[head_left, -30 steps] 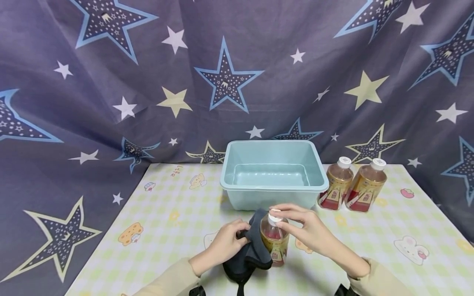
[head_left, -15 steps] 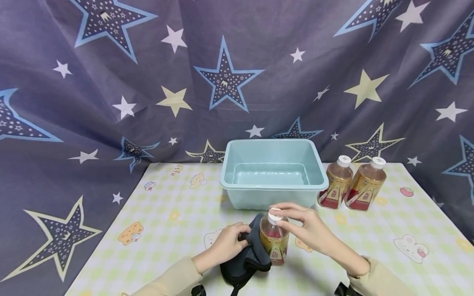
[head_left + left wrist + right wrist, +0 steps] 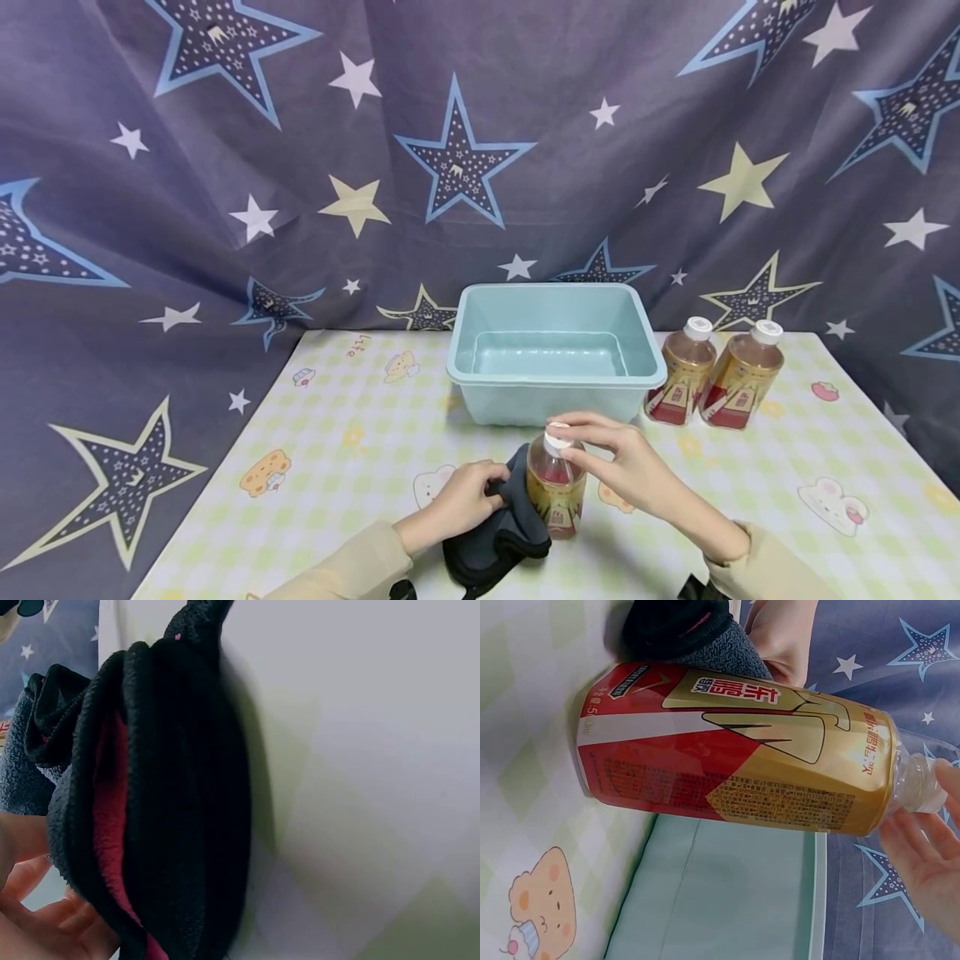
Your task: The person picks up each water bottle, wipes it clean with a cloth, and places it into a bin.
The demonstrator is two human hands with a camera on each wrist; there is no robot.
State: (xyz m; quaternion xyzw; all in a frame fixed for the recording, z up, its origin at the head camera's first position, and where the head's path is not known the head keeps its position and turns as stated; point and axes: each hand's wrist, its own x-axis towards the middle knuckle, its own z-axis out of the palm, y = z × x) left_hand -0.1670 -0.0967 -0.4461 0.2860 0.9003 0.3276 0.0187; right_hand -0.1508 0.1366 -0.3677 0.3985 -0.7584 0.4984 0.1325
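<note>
A drink bottle [image 3: 557, 500] with a red and gold label and a white cap stands upright on the table. The thumb and fingers of my right hand [image 3: 611, 454] pinch its cap from above; the right wrist view shows the bottle [image 3: 735, 750] close up. Against its left side leans a soft dark grey cloth pouch [image 3: 491, 542] with black edging and a strap. My left hand [image 3: 465, 498] grips the pouch's left side. In the left wrist view, the mouth of the pouch [image 3: 172, 787] gapes a little on a red strip inside.
Behind the hands stands a light blue plastic tub [image 3: 555, 404]. Two similar bottles, a left one [image 3: 678, 379] and a right one [image 3: 741, 379], stand close together at its right. A checked cloth covers the table [image 3: 337, 467]; a starry curtain [image 3: 420, 50] hangs behind it.
My left hand has shifted slightly down, and the pouch's lower end with its strap has swung to the left. My right hand and the bottle stay in place.
</note>
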